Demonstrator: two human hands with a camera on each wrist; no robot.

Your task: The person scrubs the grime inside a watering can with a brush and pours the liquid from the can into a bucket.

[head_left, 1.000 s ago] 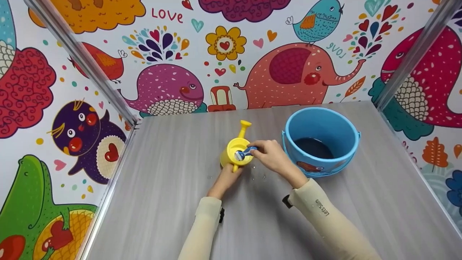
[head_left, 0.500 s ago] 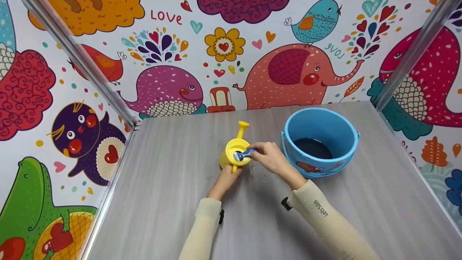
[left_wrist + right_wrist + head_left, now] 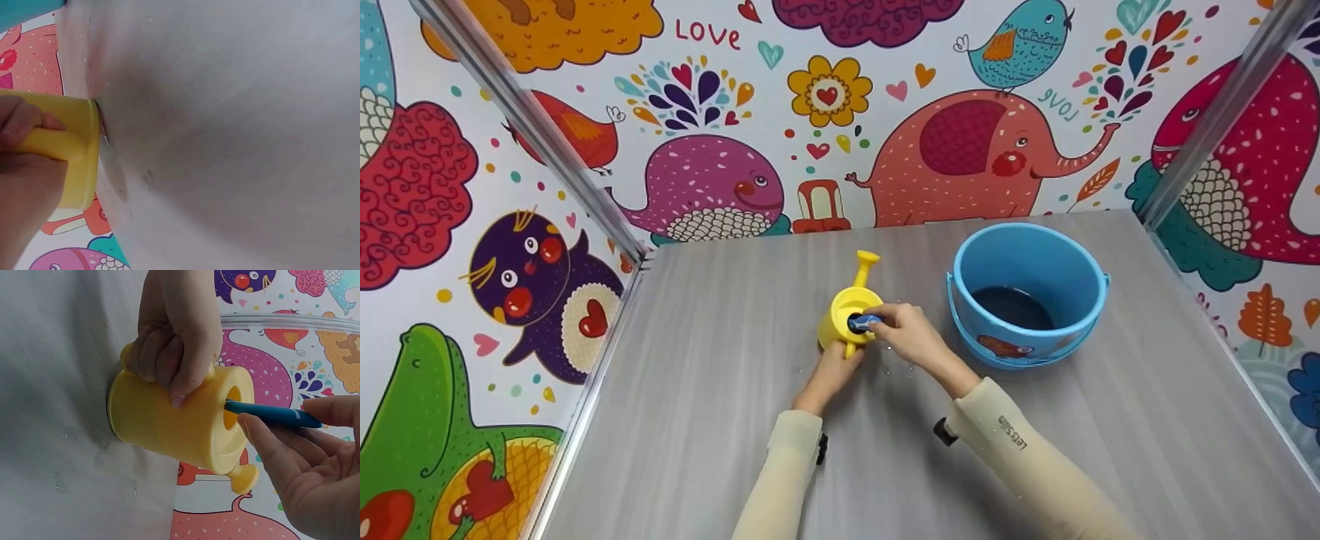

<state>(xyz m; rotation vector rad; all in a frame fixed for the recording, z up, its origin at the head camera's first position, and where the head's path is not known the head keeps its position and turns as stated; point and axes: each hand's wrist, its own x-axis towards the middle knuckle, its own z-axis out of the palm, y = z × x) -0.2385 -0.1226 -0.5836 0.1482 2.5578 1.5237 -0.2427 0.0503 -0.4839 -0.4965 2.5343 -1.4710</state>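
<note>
A yellow toy watering can [image 3: 832, 324] stands on the table in the head view, its spout pointing toward the back wall. My left hand [image 3: 834, 375] grips the can's handle, fingers wrapped round it in the right wrist view. My right hand [image 3: 913, 337] pinches the blue handle of what looks like a razor [image 3: 275, 414] between thumb and fingers. The razor's head end is inside the can's round top opening and hidden there; its handle sticks out. In the left wrist view, the can's lower part [image 3: 84, 180] sits upright on the tabletop.
A blue bucket [image 3: 971, 341] with dark-looking liquid at its bottom stands right of the can, near my right forearm. Water drops [image 3: 58, 481] lie on the grey table [image 3: 697, 360] around the can. Printed wall panels with metal edge strips border the table.
My right hand has moved a little left and toward the can's opening. The razor's pale head, visible over the opening before, is now down inside the can. My left hand keeps its grip.
</note>
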